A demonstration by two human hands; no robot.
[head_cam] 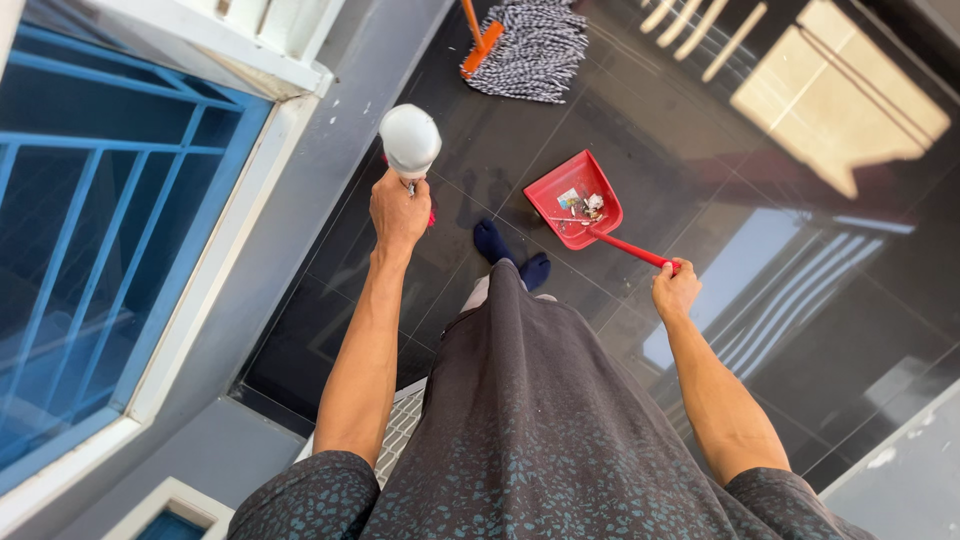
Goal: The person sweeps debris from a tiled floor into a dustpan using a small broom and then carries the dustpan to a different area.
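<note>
The red dustpan (572,198) is the landmark: it hangs above the dark glossy floor (700,140), held level by its long red handle (632,249). The right hand (676,290) has its grip wrapped fully round the end of that handle, fingers closed tight. In the pan lies a small heap of litter (582,205): a scrap of light-blue and white wrapper, some pale crumpled bits and dark fluff; no print can be made out.

Left of the dustpan, the left hand (398,210) has its grip closed round a thin stick, most likely a broom's, topped by a rounded white cap (410,140); a sliver of red shows just under the hand.

Beyond the dustpan, toward the top edge, a grey-and-white string mop (530,50) with an orange clamp lies on the floor. Just below the dustpan stand two feet in dark blue socks (510,255). Far left of it runs a grey wall with a blue-barred window (90,230).
</note>
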